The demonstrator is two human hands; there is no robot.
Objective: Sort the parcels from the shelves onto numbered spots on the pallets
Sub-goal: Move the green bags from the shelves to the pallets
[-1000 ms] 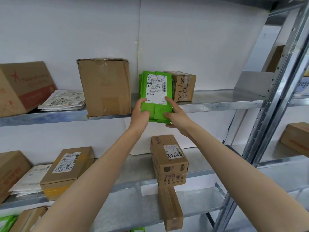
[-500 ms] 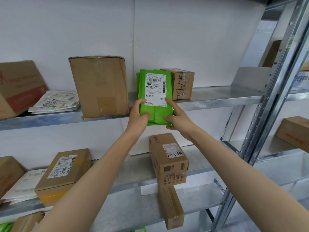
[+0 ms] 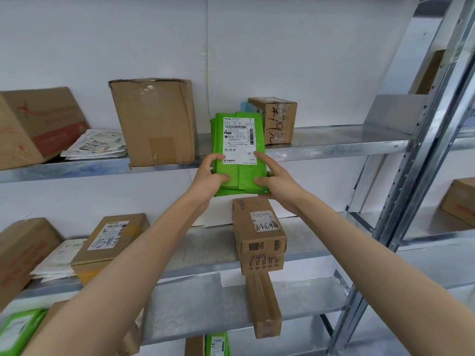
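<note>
Both hands grip a flat green plastic mailer parcel (image 3: 237, 155) in front of the upper metal shelf (image 3: 334, 142).
Left hand (image 3: 209, 177) and right hand (image 3: 276, 182) clasp its lower edges — thumbs on the white label, arms outstretched — parcel upright.

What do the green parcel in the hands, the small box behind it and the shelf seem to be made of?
Green parcel: likely soft plastic mailer film, slightly glossy; it creases and folds, with a white paper label.
Small box: brown corrugated cardboard, matt, sealed with shiny clear tape.
Shelf: apparently galvanised steel, dull silver with a mottled sheen.
</note>
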